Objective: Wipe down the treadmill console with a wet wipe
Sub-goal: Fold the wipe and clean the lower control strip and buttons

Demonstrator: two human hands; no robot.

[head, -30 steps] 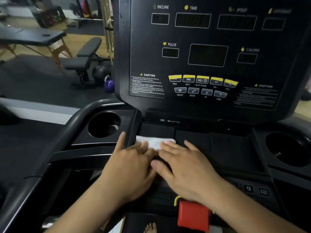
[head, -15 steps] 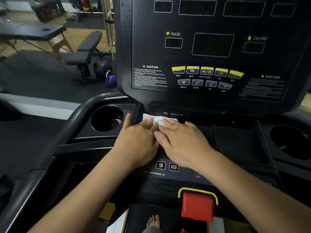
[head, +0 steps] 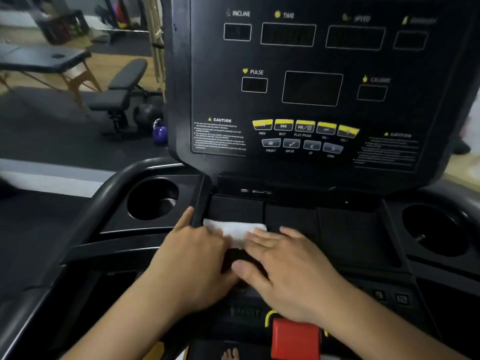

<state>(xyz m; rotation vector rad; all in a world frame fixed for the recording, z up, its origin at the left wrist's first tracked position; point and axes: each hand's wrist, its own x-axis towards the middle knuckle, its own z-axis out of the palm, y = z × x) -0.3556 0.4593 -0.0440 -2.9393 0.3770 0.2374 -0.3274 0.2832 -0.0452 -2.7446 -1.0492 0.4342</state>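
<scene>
wet wipe lies flat on the console shelf, centre of frame; judged thin, limp, light, prone to bunching, so drive it by flat pressure on top, not a pinch. left hand and right hand press it, fingers straight, slightly spread. in the way: ridge at its left edge, beside the cup holder; red stop tab lower centre.

- Your left hand and right hand lie side by side on the wipe, which lies on the tray.
- The left cup holder and right cup holder flank the tray.
- The display panel stands behind it.
</scene>
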